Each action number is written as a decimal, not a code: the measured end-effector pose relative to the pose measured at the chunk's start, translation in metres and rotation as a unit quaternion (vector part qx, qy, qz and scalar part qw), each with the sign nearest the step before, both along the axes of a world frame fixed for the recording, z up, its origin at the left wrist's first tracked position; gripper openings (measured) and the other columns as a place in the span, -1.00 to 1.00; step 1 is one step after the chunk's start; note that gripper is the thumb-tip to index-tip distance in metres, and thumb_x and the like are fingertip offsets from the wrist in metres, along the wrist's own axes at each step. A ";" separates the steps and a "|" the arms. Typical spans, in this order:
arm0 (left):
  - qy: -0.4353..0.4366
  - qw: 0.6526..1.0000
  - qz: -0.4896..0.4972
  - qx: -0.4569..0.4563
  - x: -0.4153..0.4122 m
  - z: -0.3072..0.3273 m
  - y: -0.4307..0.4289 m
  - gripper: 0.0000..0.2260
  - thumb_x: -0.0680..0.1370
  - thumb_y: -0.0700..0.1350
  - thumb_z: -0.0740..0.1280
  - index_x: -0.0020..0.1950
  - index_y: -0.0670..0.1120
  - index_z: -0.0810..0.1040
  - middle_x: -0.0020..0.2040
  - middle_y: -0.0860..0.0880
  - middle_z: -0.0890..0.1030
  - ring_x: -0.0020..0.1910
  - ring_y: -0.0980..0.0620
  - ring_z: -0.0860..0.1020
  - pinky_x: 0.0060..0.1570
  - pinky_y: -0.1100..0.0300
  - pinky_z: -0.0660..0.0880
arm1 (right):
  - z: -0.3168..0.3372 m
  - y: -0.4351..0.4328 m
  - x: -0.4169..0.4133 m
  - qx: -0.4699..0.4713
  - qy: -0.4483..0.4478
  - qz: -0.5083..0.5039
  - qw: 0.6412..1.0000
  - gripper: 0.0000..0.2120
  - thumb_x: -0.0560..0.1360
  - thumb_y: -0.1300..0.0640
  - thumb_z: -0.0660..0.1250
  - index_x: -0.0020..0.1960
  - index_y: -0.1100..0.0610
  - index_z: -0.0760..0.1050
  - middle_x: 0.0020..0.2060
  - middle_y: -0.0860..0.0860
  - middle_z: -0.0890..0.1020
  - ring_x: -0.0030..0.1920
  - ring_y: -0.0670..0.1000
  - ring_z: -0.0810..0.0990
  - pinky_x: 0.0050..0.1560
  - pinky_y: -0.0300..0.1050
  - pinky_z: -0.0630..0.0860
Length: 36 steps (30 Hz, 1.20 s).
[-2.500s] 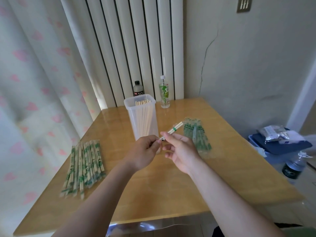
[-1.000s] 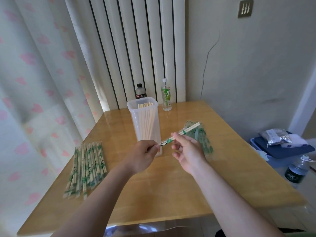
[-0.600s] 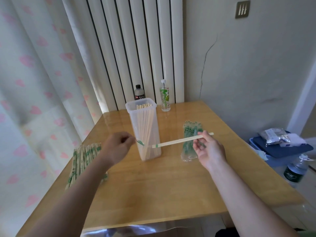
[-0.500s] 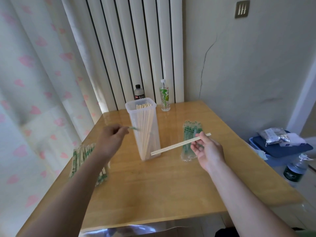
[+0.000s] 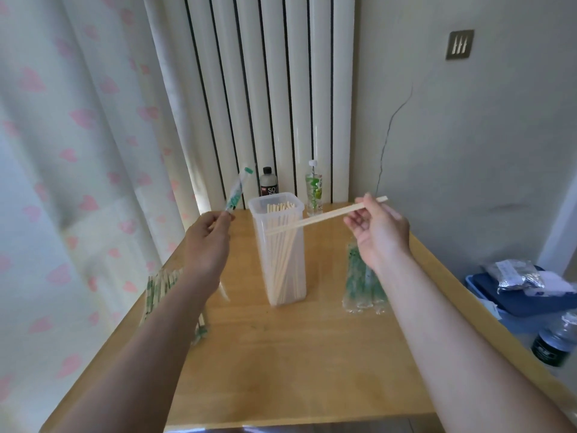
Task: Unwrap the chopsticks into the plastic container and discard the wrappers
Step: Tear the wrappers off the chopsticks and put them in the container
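Right hand (image 5: 379, 232): thumb and fingertips pinch one end of the bare chopstick pair; the other fingers are loosely spread.
Bare chopstick pair (image 5: 324, 215): held in the air, right of the container. Long axis is nearly level, running left and slightly down from the fingers.
Free tip: crosses the upper wall of the plastic container (image 5: 263, 260) just below the rim. Cannot tell if it touches.
Plastic container: upright at mid-table, top open, with stored chopsticks (image 5: 282, 260) standing inside.
Left hand (image 5: 207, 242): pinches the lower end of the empty wrapper (image 5: 237, 192), which points up, left of the container.
Key relation: the opening lies left of the right fingers. The pair lies crosswise to the container's upright axis, and the right hand is the one placed to load it.
Next move (judgement): lift the tip over the rim, tilt towards upright, then release.
Wrapper pile (image 5: 362, 282): on the table (image 5: 296, 354) to the right, a likely spot for the wrapper.
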<state>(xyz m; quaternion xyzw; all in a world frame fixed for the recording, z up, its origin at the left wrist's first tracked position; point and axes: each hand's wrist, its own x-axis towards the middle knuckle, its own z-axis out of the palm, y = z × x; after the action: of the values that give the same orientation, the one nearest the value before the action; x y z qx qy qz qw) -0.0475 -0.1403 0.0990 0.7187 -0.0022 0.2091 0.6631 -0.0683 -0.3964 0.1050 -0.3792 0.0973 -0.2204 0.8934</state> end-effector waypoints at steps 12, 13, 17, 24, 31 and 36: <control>0.018 1.000 -0.025 0.002 -0.004 -0.003 0.009 -0.77 0.65 0.08 0.23 0.02 -0.03 0.60 -0.32 0.03 0.42 -0.42 0.09 0.32 -0.38 0.16 0.27 | 0.044 0.052 0.075 -0.401 0.005 -0.114 0.909 -0.74 0.60 0.09 0.41 -0.21 0.21 0.65 -0.39 0.11 0.63 -0.38 -0.02 0.59 -0.23 -0.03 0.63; 0.020 0.999 -0.028 0.001 -0.006 -0.003 0.009 -0.78 0.66 0.05 0.24 0.02 -0.04 0.59 -0.34 0.02 0.41 -0.44 0.09 0.31 -0.40 0.17 0.26 | 0.040 0.055 0.078 -0.457 0.014 -0.105 0.883 -0.73 0.57 0.07 0.43 -0.20 0.22 0.66 -0.39 0.10 0.62 -0.37 -0.04 0.55 -0.24 -0.08 0.56; 0.037 0.998 -0.041 -0.010 -0.013 -0.003 0.009 -0.80 0.67 -0.02 0.22 0.00 -0.06 0.59 -0.35 -0.02 0.40 -0.43 0.06 0.32 -0.44 0.18 0.23 | 0.029 0.062 0.077 -0.587 0.032 -0.037 0.808 -0.82 0.53 0.04 0.50 0.01 0.15 0.69 -0.12 -0.05 0.67 -0.09 -0.09 0.61 0.00 -0.16 0.54; 0.066 0.990 -0.128 -0.002 -0.019 -0.016 -0.006 -0.82 0.67 -0.08 0.23 0.00 -0.10 0.59 -0.41 0.02 0.49 -0.42 0.04 0.41 -0.43 0.16 0.33 | 0.023 0.049 0.057 -0.534 -0.003 -0.072 0.842 -0.74 0.59 0.07 0.28 -0.10 0.24 0.63 -0.27 0.05 0.62 -0.25 0.01 0.56 -0.15 -0.06 0.52; 0.090 0.972 -0.214 0.035 -0.021 -0.025 -0.063 -0.81 0.67 -0.08 0.23 -0.02 -0.12 0.58 -0.36 -0.02 0.51 -0.44 0.03 0.44 -0.44 0.18 0.36 | 0.020 0.029 0.020 -0.544 -0.050 0.102 0.831 -0.75 0.62 0.05 0.39 -0.14 0.19 0.65 -0.51 -0.01 0.54 -0.53 -0.05 0.42 -0.48 -0.30 0.33; 0.137 0.953 -0.268 0.040 -0.021 -0.041 -0.098 -0.81 0.67 -0.12 0.23 -0.01 -0.17 0.58 -0.28 -0.10 0.53 -0.38 -0.04 0.53 -0.41 0.14 0.47 | 0.003 -0.014 0.025 -0.458 0.049 0.066 0.885 -0.85 0.60 0.13 0.41 -0.07 0.21 0.66 -0.53 -0.02 0.53 -0.56 -0.07 0.38 -0.53 -0.20 0.22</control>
<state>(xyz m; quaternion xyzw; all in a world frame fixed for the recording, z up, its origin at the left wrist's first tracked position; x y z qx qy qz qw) -0.0687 -0.2383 0.0581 0.7391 -0.1123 -0.0776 0.6596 -0.0434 -0.4101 0.1078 -0.7622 0.0038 -0.1618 0.6268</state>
